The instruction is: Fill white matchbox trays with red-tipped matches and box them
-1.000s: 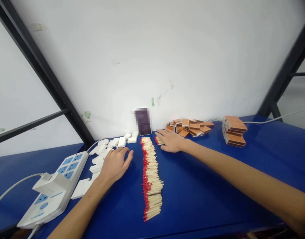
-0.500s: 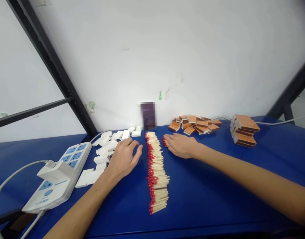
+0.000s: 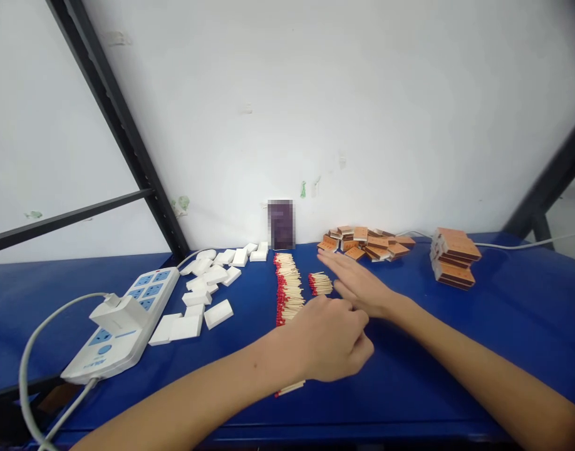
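Note:
My left hand point(image 3: 332, 338) reaches across the long row of red-tipped matches point(image 3: 289, 285) and hides its lower middle. Its fingers are curled, and whatever is inside them is out of sight. Just beyond it, my right hand point(image 3: 357, 283) is stretched out with fingers extended, right beside a small bundle of matches point(image 3: 320, 284). The two hands are close together and overlap in view. A heap of orange matchboxes point(image 3: 376, 241) lies behind my right hand. On the left are scattered several small white boxes point(image 3: 218, 313), apart from both hands.
A stack of orange matchboxes point(image 3: 454, 257) stands at the right on the blue table point(image 3: 409, 388). A white power strip point(image 3: 128, 335) with a plugged-in charger and cable is at the left. A blurred dark rectangle point(image 3: 281, 224) leans against the wall. Dark metal frame bars point(image 3: 123, 125) rise at the sides.
My left hand has swung right, from beside the white boxes to across the match row, its fingers now curled. My right hand has come off the small match bundle, which now shows.

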A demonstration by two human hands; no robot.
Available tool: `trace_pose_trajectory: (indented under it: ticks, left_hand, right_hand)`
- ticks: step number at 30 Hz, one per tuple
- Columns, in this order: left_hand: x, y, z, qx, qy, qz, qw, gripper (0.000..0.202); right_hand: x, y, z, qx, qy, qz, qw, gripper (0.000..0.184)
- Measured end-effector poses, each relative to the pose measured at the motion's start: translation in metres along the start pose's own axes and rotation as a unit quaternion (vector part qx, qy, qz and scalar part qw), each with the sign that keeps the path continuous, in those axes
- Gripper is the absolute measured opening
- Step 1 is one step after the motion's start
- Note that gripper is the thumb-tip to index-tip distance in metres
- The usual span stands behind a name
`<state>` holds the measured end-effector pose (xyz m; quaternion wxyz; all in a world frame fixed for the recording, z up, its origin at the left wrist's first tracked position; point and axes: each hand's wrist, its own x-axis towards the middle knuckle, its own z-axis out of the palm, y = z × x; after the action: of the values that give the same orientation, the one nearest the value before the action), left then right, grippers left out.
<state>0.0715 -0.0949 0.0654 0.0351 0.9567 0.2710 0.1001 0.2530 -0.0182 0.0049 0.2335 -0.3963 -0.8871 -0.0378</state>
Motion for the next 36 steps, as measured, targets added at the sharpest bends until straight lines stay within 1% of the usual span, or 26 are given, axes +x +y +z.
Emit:
trace_pose_trajectory:
  ticks: [2,4,7,9,11,14,16,19,21,24,27,29,32,35,36]
  left_hand:
    - [0.009,0.0,0.009,0.01,-0.025,-0.009,1.0,0.02]
    - [0.016,-0.003,0.013,0.012,-0.039,-0.009,0.999,0.024]
    - [0.02,-0.012,0.013,-0.022,-0.027,0.003,0.999,0.023]
    - [0.022,-0.018,0.012,-0.067,-0.036,0.01,0.997,0.025]
    - [0.022,-0.025,0.013,-0.101,-0.065,-0.001,0.993,0.034]
    - [0.023,-0.034,0.018,-0.116,-0.114,-0.021,0.987,0.046]
    - [0.023,-0.036,0.022,-0.121,-0.119,-0.017,0.985,0.049]
    - [0.022,-0.036,0.025,-0.125,-0.091,-0.009,0.988,0.045]
    - [0.021,-0.033,0.023,-0.129,-0.063,-0.001,0.99,0.04]
    - [0.017,-0.029,0.014,-0.135,-0.016,-0.001,0.991,0.029]
    - [0.011,-0.029,0.003,-0.12,0.048,-0.017,0.992,0.021]
    - [0.004,-0.035,-0.002,-0.112,0.081,-0.018,0.99,0.021]
    - [-0.014,-0.054,-0.002,-0.119,0.11,-0.011,0.987,0.021]
    - [-0.034,-0.076,0.004,-0.134,0.155,-0.039,0.978,0.021]
    - [-0.039,-0.082,0.007,-0.134,0.172,-0.048,0.975,0.021]
  right_hand:
    - [-0.005,0.008,-0.008,0.037,0.045,0.003,0.998,0.058]
    - [-0.009,0.014,-0.009,0.067,0.068,0.013,0.995,0.056]
    - [-0.01,0.018,-0.003,0.097,0.075,0.018,0.992,0.052]
    - [-0.009,0.017,-0.001,0.116,0.073,0.012,0.99,0.051]
    - [-0.007,0.016,-0.003,0.135,0.089,0.01,0.987,0.052]
    - [-0.005,0.015,-0.011,0.148,0.127,0.021,0.98,0.053]
    - [-0.005,0.016,-0.015,0.152,0.138,0.028,0.978,0.054]
    - [-0.005,0.018,-0.015,0.158,0.129,0.039,0.978,0.053]
    - [-0.005,0.018,-0.013,0.161,0.12,0.041,0.979,0.052]
    - [-0.004,0.019,-0.008,0.161,0.12,0.035,0.979,0.05]
    - [-0.004,0.02,-0.004,0.157,0.125,0.035,0.979,0.046]
    - [-0.003,0.017,-0.002,0.157,0.119,0.039,0.98,0.042]
    - [-0.002,0.006,-0.007,0.156,0.087,0.041,0.983,0.029]
    - [-0.002,-0.011,-0.019,0.125,0.019,0.037,0.991,0.01]
    - [-0.002,-0.017,-0.023,0.115,-0.019,0.034,0.993,0.014]
